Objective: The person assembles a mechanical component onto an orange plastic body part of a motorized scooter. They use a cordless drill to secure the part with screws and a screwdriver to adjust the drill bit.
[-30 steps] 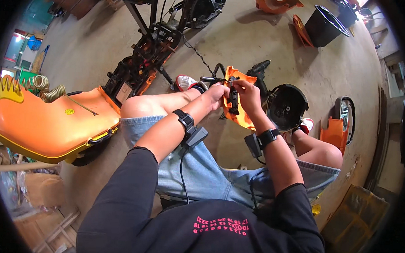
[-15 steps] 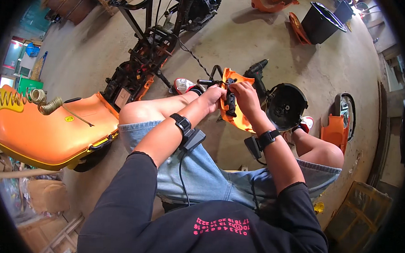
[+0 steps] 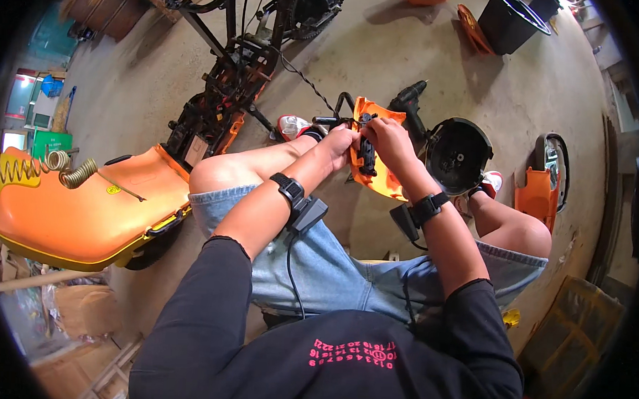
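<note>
An orange plastic panel (image 3: 386, 185) with a black fitting (image 3: 366, 157) along its inner side is between my hands, above the floor between my legs. My left hand (image 3: 342, 145) is closed on the panel's left edge beside the fitting. My right hand (image 3: 393, 141) reaches over from the right, its fingers pinched together at the fitting's upper end. What they hold is too small to make out. Near the panel's top are a black bent tube (image 3: 346, 103) and a twisted black cable (image 3: 306, 87), which runs toward a stripped vehicle frame (image 3: 220, 99).
A cordless drill (image 3: 409, 103) and a round black housing (image 3: 443, 178) with small parts inside lie right of my hands. Farther right is an orange piece (image 3: 535, 202). On the left stands an orange body shell (image 3: 84, 203) with coil springs (image 3: 78, 173) on it. A black bin (image 3: 509, 26) stands far right.
The view has shifted slightly. Both hands stay at the panel, with the right hand's fingers moved a little at the fitting's upper end.
</note>
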Available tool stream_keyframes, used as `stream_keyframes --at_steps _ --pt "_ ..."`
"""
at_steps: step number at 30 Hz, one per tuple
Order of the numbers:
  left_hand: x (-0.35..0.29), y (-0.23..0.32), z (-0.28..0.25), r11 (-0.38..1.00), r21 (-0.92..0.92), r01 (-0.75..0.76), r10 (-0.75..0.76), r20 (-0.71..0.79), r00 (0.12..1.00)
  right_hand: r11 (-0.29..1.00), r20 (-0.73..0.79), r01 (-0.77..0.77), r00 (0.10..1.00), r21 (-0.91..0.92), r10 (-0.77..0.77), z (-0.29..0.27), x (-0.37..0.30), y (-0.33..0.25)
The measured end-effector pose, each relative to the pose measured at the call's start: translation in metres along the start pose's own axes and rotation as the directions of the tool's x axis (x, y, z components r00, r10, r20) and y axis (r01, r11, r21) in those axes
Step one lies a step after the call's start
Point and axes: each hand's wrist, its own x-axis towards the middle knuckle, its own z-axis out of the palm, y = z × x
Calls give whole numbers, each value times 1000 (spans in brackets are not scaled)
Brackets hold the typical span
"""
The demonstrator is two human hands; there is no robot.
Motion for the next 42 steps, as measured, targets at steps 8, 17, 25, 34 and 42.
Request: stream_keyframes --at_steps 8,17,25,34,42 --pt "-10 4 7 998 57 -6 10 -63 998 986 59 25 998 -164 -16 1 3 -1" --pt "-16 8 20 999 31 -16 17 -47 999 950 162 -219 953 -223 258 6 3 -5" --pt "2 0 -2 1000 -4 -13 13 35 999 991 120 -85 990 105 72 -29 8 -1" --pt "4 -3 -6 999 -30 -36 37 35 999 983 145 66 985 174 -92 -14 10 11" --pt "-4 1 10 1000 -18 -13 12 -44 999 995 123 97 988 -36 -92 -3 3 11"
